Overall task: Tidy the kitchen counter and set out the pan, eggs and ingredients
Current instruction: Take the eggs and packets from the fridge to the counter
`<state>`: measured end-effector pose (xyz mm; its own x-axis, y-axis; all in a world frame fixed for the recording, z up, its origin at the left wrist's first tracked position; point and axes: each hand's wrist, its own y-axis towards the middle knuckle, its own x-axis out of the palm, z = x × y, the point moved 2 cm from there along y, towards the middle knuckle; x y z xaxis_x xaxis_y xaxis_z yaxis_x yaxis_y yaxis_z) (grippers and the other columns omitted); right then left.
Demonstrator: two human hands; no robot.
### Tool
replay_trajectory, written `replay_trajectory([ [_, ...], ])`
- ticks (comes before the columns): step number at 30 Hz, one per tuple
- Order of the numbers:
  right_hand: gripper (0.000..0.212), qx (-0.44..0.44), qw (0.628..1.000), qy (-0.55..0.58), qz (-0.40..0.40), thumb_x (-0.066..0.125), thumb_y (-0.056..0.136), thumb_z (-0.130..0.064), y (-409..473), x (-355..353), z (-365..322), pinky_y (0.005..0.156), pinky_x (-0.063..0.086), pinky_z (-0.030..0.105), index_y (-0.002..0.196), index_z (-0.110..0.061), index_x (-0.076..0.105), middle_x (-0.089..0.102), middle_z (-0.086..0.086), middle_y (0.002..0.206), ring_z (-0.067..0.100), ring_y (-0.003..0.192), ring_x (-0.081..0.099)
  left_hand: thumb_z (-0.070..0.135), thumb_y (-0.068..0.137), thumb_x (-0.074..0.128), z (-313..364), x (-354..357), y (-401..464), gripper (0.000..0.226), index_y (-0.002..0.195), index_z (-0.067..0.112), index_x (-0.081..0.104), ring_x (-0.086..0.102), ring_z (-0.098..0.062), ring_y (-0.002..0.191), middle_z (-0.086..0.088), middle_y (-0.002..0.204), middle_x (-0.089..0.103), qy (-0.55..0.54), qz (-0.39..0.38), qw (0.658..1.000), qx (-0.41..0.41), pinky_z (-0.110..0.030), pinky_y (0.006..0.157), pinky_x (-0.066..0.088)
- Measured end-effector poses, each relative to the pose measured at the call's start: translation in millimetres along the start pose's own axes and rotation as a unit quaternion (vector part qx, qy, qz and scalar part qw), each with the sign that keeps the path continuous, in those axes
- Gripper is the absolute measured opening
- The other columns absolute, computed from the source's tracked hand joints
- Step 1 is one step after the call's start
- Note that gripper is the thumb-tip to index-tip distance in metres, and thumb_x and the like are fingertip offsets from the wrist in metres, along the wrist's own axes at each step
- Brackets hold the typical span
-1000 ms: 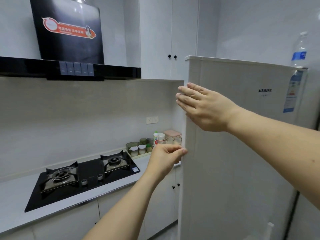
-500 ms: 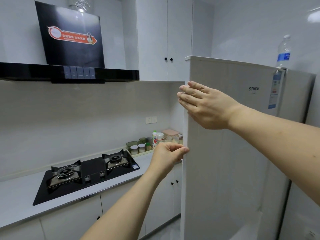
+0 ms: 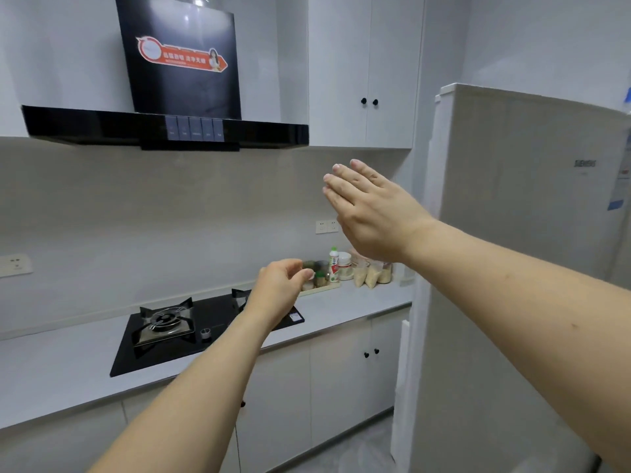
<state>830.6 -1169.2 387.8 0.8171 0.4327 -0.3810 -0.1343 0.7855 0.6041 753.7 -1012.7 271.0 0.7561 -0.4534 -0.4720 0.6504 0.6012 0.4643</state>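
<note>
My right hand (image 3: 370, 211) hangs in the air with straight fingers, left of the beige fridge door (image 3: 512, 268), touching nothing. My left hand (image 3: 278, 285) floats lower, above the right burner of the black gas hob (image 3: 205, 327), fingers loosely curled and holding nothing. The fridge door stands slightly ajar at the right. A tray of spice jars and a green-capped bottle (image 3: 334, 264) sit at the far end of the grey counter (image 3: 348, 308), with bags of grain (image 3: 374, 274) beside them. No pan or eggs are in sight.
A black range hood (image 3: 164, 126) hangs over the hob. White wall cabinets (image 3: 368, 70) sit above the counter's end and white base cabinets (image 3: 341, 370) below it. Wall sockets (image 3: 326, 227) are on the backsplash.
Both hands have come off the fridge door's edge and moved left. The view has swung left, so the fridge now sits at the right edge.
</note>
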Motion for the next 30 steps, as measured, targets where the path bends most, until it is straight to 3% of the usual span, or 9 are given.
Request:
replay_trajectory([
  [6, 0.056, 0.050, 0.994, 0.060, -0.074, 0.027, 0.085, -0.023, 51, 54, -43, 0.108, 0.034, 0.049, 0.120, 0.005, 0.062, 0.061, 0.021, 0.125, 0.036, 0.121, 0.055, 0.032, 0.095, 0.058, -59, -42, 48, 0.037, 0.123, 0.008, 0.062, 0.057, -0.024, 0.116, -0.008, 0.122, 0.065, 0.085, 0.005, 0.996, -0.003, -0.035, 0.098, 0.043],
  [10, 0.061, 0.056, 0.985, 0.111, -0.121, 0.020, 0.090, -0.027, 79, 97, -63, 0.118, 0.011, 0.041, 0.141, 0.001, 0.040, 0.039, 0.016, 0.148, 0.030, 0.140, 0.031, 0.033, 0.098, 0.053, -96, -62, 89, 0.044, 0.137, 0.014, 0.051, 0.054, -0.022, 0.124, -0.007, 0.135, 0.058, 0.137, -0.013, 0.991, 0.002, -0.033, 0.102, 0.040],
  [17, 0.053, 0.130, 0.963, 0.122, -0.204, 0.025, 0.101, -0.028, 126, 179, -90, 0.118, 0.000, 0.036, 0.149, -0.005, 0.022, 0.021, 0.010, 0.157, 0.023, 0.146, 0.013, 0.036, 0.100, 0.047, -154, -79, 177, 0.048, 0.143, 0.016, 0.043, 0.049, -0.026, 0.127, -0.010, 0.140, 0.052, 0.204, -0.059, 0.977, 0.021, -0.039, 0.103, 0.042],
  [24, 0.055, 0.172, 0.932, 0.123, -0.294, 0.021, 0.102, -0.031, 140, 258, -95, 0.119, 0.000, 0.036, 0.150, -0.005, 0.019, 0.017, 0.010, 0.158, 0.023, 0.146, 0.011, 0.030, 0.100, 0.048, -195, -45, 248, 0.039, 0.130, 0.006, 0.052, 0.050, -0.030, 0.120, -0.015, 0.132, 0.056, 0.208, -0.117, 0.971, 0.032, -0.039, 0.095, 0.042],
  [30, 0.054, 0.203, 0.910, 0.120, -0.341, 0.021, 0.102, -0.032, 127, 330, -72, 0.119, 0.002, 0.038, 0.149, -0.005, 0.020, 0.020, 0.009, 0.157, 0.023, 0.145, 0.013, 0.032, 0.101, 0.046, -202, 21, 311, 0.045, 0.141, 0.012, 0.044, 0.045, -0.028, 0.129, -0.012, 0.140, 0.051, 0.189, -0.146, 0.969, 0.061, -0.037, 0.100, 0.039],
])
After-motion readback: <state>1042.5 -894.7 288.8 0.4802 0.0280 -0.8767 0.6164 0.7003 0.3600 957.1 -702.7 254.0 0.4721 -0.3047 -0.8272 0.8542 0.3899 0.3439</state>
